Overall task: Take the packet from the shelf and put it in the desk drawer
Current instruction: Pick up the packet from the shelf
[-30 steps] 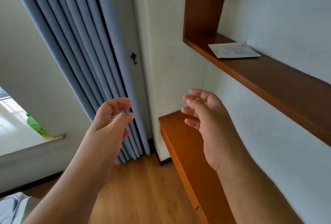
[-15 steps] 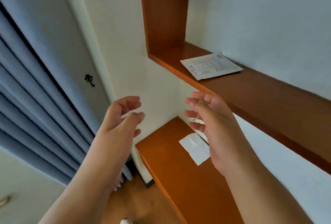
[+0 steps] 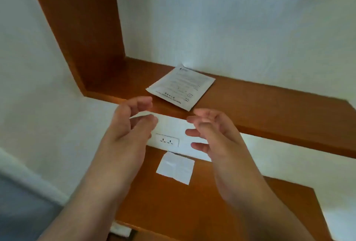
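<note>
A flat white packet (image 3: 182,86) with small print lies on the brown wooden wall shelf (image 3: 269,104), its corner near the shelf's front edge. My left hand (image 3: 129,127) is raised just below and left of the packet, fingers curled and apart, holding nothing. My right hand (image 3: 213,134) is raised below and right of the packet, fingers spread, also empty. Neither hand touches the packet. Below lies the wooden desk top (image 3: 231,212); no drawer is visible.
A folded white paper (image 3: 176,167) lies on the desk against the wall, under a white wall socket (image 3: 167,140). The shelf's upright wooden side panel (image 3: 81,34) rises at the left. White walls surround the shelf; a grey curtain edge (image 3: 17,212) shows at bottom left.
The view has swung right and closer to the shelf, so the packet now sits just above both hands. Both hands have risen toward the shelf edge, still empty.
</note>
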{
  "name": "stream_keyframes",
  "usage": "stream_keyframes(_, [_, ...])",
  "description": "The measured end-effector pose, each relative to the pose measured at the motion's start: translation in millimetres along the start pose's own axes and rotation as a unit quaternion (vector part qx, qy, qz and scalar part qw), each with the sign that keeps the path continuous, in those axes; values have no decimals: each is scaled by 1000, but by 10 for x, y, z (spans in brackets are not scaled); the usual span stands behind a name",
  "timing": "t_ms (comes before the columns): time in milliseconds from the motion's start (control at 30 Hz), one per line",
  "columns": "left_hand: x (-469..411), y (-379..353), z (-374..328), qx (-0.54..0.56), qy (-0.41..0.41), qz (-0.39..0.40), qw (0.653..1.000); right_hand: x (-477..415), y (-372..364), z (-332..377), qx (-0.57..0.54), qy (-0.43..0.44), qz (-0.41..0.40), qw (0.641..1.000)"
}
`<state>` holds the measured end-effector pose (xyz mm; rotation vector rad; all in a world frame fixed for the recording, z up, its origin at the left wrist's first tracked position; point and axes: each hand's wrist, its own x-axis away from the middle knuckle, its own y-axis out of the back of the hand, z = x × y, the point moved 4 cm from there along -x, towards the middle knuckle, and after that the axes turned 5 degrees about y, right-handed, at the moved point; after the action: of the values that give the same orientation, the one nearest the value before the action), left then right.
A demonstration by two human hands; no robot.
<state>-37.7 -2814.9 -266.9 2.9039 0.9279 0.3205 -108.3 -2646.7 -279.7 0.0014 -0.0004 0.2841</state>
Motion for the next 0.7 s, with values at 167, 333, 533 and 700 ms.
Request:
stream_keyframes(167, [-118,-104,61,6,-8,60,998,162,219,-10,7,-17,-105,994])
stream_keyframes(333, [-211,-118,33,-16,-42,64,997,196,326,83,16,-2,-123,992])
stream_keyframes(533, [-238,-190,-231,-219,-160,33,962,272,377,185,14,14,-146,989])
stream_keyframes(700, [-231,-307,-377,-368,-146,31,918,300,390,319,12,34,-141,989])
